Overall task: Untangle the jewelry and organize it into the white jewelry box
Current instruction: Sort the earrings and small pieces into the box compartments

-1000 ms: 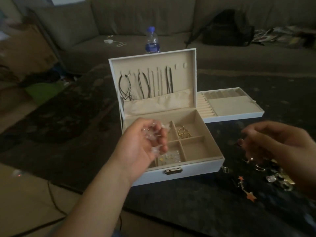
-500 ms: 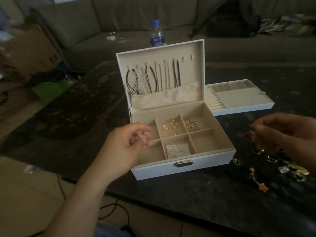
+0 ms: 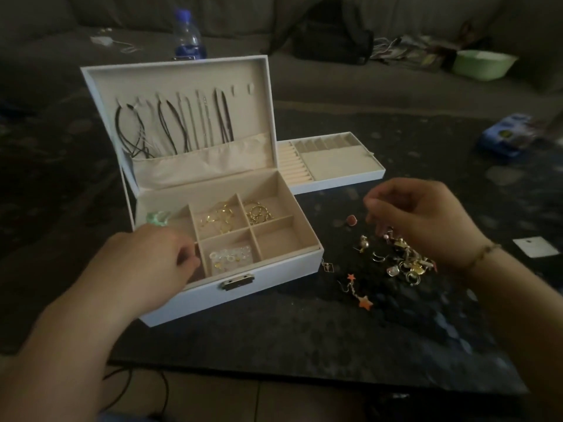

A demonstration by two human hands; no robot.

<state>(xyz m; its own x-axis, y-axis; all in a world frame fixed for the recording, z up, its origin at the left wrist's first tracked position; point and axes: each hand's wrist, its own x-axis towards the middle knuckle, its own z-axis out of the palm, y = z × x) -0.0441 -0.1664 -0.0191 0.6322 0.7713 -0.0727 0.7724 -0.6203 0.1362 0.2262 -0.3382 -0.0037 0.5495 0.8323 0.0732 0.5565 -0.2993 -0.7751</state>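
The white jewelry box (image 3: 268, 278) stands open on the dark table, with cords hanging in its lid (image 3: 170, 129). Gold pieces (image 3: 224, 219) fill two back compartments and a clear earring card (image 3: 231, 258) lies in a front one. My left hand (image 3: 146, 266) reaches into the left compartment, fingers curled down; what they hold is hidden. A clear greenish piece (image 3: 158, 217) lies just beyond its knuckles. My right hand (image 3: 423, 220) hovers over the tangled jewelry pile (image 3: 402, 263), its fingertips pinching a small piece at the pile's upper edge.
A removed tray insert (image 3: 335, 159) sits behind the box on the right. An orange star earring (image 3: 362, 300) and a small red stud (image 3: 352, 220) lie loose. A white card (image 3: 531, 246), a blue packet (image 3: 505, 135), a water bottle (image 3: 187, 38) and a green bowl (image 3: 484, 65) stand around.
My left hand has come down from above the box into the left compartment. My right hand dropped onto the pile. The view shifted right.
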